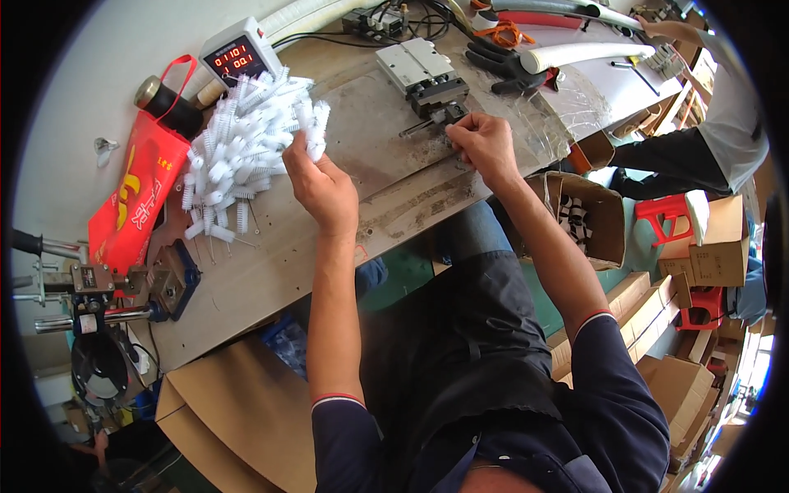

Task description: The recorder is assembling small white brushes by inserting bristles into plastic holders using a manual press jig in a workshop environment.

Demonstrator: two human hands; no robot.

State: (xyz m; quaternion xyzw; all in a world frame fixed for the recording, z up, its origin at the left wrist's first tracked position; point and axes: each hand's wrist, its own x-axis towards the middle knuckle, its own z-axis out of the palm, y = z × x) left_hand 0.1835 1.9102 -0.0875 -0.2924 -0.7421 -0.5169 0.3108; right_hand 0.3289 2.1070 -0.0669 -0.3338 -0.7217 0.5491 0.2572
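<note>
Two hands work at a metal-topped bench (pixel 271 271). From the head view, the left hand (pixel 316 185) pinches a white brush (pixel 315 149) at the edge of the brush pile (pixel 242 148), fingers closed on it. The right hand (pixel 485 144) pinches a small part at the press (pixel 427 78), fingertips together. A red bag (pixel 136 197) lies left of the pile, a counter (pixel 238 53) behind it.

A red bag (pixel 131 197) lies left; a white box's red-digit screen (pixel 236 59) sits behind; open cartons (pixel 588 218) right.
</note>
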